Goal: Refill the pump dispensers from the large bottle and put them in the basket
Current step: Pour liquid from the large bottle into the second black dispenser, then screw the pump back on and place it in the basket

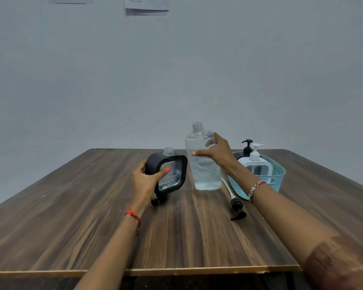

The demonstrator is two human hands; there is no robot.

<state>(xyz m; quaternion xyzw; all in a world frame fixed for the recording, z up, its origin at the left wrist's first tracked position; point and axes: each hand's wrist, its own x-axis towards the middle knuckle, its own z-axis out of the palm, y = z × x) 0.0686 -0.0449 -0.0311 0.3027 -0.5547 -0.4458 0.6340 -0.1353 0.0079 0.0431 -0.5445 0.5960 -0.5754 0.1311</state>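
Large bottle (205, 170): clear, upright, mid-table, threaded neck uncapped. Clear liquid inside; level hard to read. Base is at the table (82, 216) surface; cannot tell whether it rests there or is just off it.

Right hand (217, 152) grips the bottle's upper body from the right side, fingers wrapped around the far side, thumb across the near face. Beaded bracelet (256, 186) on that wrist.

Black-framed dispenser (172, 171): just left of the large bottle, not touching it. Tilted, clear diamond-pattern window facing the camera, clear threaded neck up, no pump fitted. Left hand (145, 182) grasps it from the left, thumb with orange nail lying across the window, fingers curled behind the black frame. Red thread (133, 215) on that wrist. A small dark part sits under the dispenser's lower corner; too blurred to identify.

Loose black pump head (237, 209): lies on its side on the table, right of and nearer than the large bottle, white dip tube running back toward the basket.

Teal basket (280, 181): right of the large bottle, partly behind the right forearm. 2 dispensers stand in it, both with pumps on: a white one (258, 167) in front, 1 with a black pump (247, 145) behind it.

Wood-grain table, pale wall behind, 2 paper sheets (147, 6) taped at the top edge.
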